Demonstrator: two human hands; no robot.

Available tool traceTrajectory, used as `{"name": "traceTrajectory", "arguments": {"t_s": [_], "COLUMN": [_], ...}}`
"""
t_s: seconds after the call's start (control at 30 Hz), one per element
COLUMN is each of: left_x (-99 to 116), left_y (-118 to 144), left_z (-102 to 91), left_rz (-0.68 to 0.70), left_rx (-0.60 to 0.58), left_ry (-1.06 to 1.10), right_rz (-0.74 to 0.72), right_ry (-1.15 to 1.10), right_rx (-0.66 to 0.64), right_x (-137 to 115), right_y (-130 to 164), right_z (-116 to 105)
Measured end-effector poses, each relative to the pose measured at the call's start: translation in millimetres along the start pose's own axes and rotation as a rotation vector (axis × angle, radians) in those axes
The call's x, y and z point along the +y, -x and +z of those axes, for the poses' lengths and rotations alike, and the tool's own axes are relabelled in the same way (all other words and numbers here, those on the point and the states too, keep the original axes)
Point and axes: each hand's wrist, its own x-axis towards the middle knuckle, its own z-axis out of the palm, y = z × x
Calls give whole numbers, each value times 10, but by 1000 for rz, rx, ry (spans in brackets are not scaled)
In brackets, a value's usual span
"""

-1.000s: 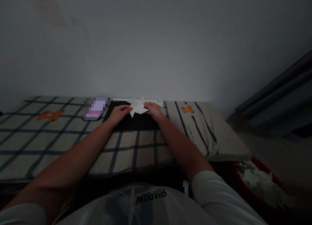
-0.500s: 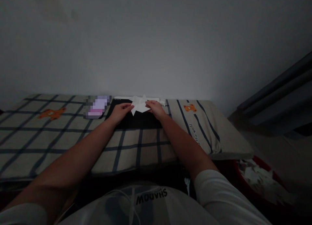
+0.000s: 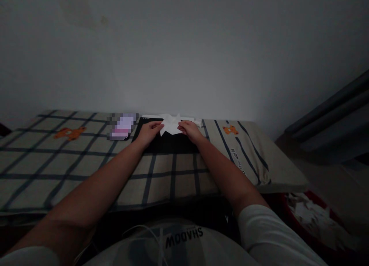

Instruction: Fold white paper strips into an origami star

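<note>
A folded piece of white paper (image 3: 171,126) with several pointed corners is held between my two hands, over a flat black board or folder (image 3: 170,144). The fingers of my left hand (image 3: 149,132) pinch its left edge. On the opposite side, my right hand (image 3: 191,130) grips the right edge between thumb and fingers. More white paper (image 3: 150,116) lies behind, along the far edge of the black thing, and a small crumpled white piece (image 3: 198,122) sits just beyond my right hand.
A phone (image 3: 123,127) with a blurred, lit screen lies on the checked cloth (image 3: 86,158) to the left. The wall (image 3: 184,58) rises right behind the surface. At lower right on the floor stands a red basin (image 3: 305,233) holding crumpled white paper. Dark curtains (image 3: 331,116) hang at far right.
The whole view has shifted slightly, so everything appears a little further right. Both hands keep their pinch on the folded paper, whose shape looks nearly the same.
</note>
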Motion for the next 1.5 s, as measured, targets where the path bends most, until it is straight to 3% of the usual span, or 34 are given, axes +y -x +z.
{"name": "traceTrajectory", "arguments": {"t_s": [0.4,0.57,0.93,1.23,1.5], "left_x": [-7,-23,19,52,66], "left_y": [2,-6,6,27,31], "left_z": [-40,-35,-36,-19,-21], "left_rz": [25,17,53,2,-2], "left_rx": [56,-22,30,-4,-12], "left_ry": [27,34,-16,-44,-97], "right_rz": [-98,-114,-31,-34,-32], "right_ry": [86,85,38,76,60], "right_rx": [1,87,-46,51,43], "right_x": [-1,-9,-26,-63,-38], "right_y": [51,48,59,96,70], "right_z": [20,11,34,85,73]}}
